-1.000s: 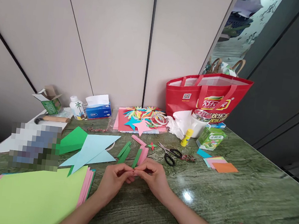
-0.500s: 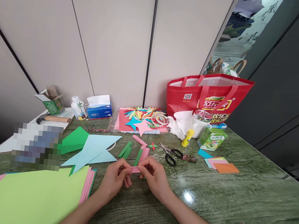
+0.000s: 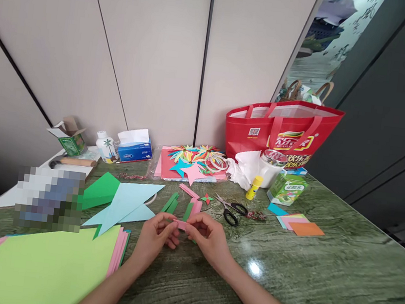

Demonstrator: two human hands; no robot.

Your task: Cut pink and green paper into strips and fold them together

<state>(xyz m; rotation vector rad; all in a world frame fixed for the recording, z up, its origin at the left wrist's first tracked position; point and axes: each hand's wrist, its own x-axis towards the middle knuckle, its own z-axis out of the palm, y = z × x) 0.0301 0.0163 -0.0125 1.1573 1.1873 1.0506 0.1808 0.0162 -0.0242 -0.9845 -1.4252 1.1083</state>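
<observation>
Between my two hands is a small pink paper strip [image 3: 181, 224], pinched at its ends. My left hand [image 3: 158, 237] grips its left end with thumb and forefinger. At the right end, my right hand [image 3: 208, 233] holds it the same way, and a bit of green shows under those fingers. Just beyond lie pink folded strips [image 3: 196, 209] and green folded strips [image 3: 171, 203]. A small red and green paper star [image 3: 207, 199] sits behind my right hand, beside black-handled scissors [image 3: 231, 211].
Stacked coloured paper [image 3: 47, 261] covers the front left, with pale blue paper [image 3: 126, 207] behind it. A yellow glue stick [image 3: 254, 187], a green carton [image 3: 288, 188] and a red bag [image 3: 251, 143] stand at the back right. Small paper pieces [image 3: 307, 228] lie on the right.
Both hands stay at nearly the same spot with the pink strip. The left fingers have shifted slightly and the strip has tilted a little, its left end now higher.
</observation>
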